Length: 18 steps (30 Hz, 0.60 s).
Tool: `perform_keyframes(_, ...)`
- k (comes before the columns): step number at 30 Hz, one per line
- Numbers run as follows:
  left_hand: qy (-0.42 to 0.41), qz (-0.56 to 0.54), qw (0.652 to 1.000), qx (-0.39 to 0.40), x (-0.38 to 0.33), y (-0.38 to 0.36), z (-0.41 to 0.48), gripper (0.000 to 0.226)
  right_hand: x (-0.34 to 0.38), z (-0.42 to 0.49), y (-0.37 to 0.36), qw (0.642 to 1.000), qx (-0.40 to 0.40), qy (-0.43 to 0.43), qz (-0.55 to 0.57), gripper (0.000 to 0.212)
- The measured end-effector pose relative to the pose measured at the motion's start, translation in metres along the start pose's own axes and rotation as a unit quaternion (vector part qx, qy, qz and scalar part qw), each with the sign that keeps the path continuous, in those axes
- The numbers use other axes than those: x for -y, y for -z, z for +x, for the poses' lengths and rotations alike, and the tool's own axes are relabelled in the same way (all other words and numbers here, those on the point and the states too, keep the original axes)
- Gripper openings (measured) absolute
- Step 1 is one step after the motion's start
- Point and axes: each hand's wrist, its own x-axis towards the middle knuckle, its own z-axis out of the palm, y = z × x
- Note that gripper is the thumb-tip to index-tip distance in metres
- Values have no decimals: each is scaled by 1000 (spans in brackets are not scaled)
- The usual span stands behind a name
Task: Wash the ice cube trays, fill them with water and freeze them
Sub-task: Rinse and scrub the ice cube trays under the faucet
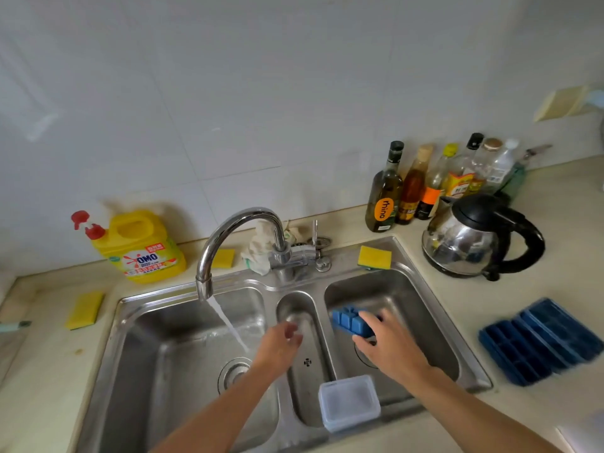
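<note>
Washing barely begun, I judge: right hand (389, 341) grips one tray (348, 320) over the sink's (470, 354) right basin; left hand (277, 341) loosely curled, empty; filling, freezing remain.

Both bare forearms stretch forward from the lower edge. The left forearm (222, 403) points up and to the right, and the left hand (280, 342) at its end has its back turned up. Its fingers (294, 331) are loosely curled and a little blurred; nothing is seen between them. The right forearm (464, 407) points up and to the left. The right hand (390, 346) also shows its back. Its fingers (371, 318) are curled over the near end of a blue ice cube tray (348, 322), with the thumb (360, 341) below it. The tray sticks out beyond the fingertips. The two hands are apart.
</note>
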Motion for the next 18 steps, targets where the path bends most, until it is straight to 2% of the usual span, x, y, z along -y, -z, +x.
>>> perform_keyframes(2, -3, 5, 1000, 4, -7, -8, -3, 36, -4, -11, -5, 1000, 14, -11, 11, 55)
perform_keyframes(5, -12, -8, 1000, -1, -19, -22, -9, 35, -12, -23, -2, 993, -37, -17, 109, 52)
perform_keyframes(7, -16, -24, 1000, -5, -32, -35, -15, 34, -19, -27, 4, 980, -27, -36, 192, 41)
perform_keyframes(9, -27, -51, 998, -24, -47, -51, -20, 34, -31, -31, 14, 952, 4, -76, 295, 39)
perform_keyframes(11, -24, -100, 994, -37, -69, -69, -28, 31, -48, -35, 32, 897, 42, -150, 414, 51)
perform_keyframes(13, -25, -165, 985, -46, -91, -91, -39, 26, -70, -40, 52, 846, 69, -196, 491, 50)
perform_keyframes(15, -43, -186, 980, -51, -111, -118, -46, 23, -95, -46, 71, 822, 92, -200, 526, 42)
perform_keyframes(18, -61, -214, 974, -48, -139, -157, -54, 20, -131, -55, 96, 805, 116, -200, 546, 34)
